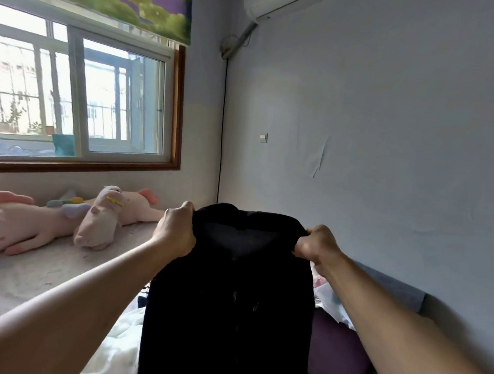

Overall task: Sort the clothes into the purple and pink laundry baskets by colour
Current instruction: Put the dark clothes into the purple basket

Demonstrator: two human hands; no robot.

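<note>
- Two hands hold up one black garment point(228, 294) in front of the person, over the bed point(35, 278).
- The left hand point(177, 230) has its fingers curled round the garment's upper left edge, gripping the cloth.
- The right hand point(315, 244) pinches and bunches the upper right edge in a closed grip.
- Between the two hands the top edge of the garment is stretched wide, and the rest hangs straight down out of the bottom of the view.
- Both bare forearms reach in from the lower corners toward the garment.
- Left of the garment, white cloth point(120, 349) lies crumpled on the bed, partly hidden behind the black fabric.
- Right of the garment sits a purple surface point(334, 351); whether it is a basket cannot be told.
- Above that purple surface, just beside the right forearm, lie pale, light-coloured pieces point(328, 299), touching or overlapping each other.
- Far left of the garment, pink plush toys point(101, 222) lie on the bed under the window point(81, 98).
- Behind the garment stands a pale blue wall point(385, 137), with a small switch point(263, 137) on it and an air conditioner point(278, 2) at the top.
</note>
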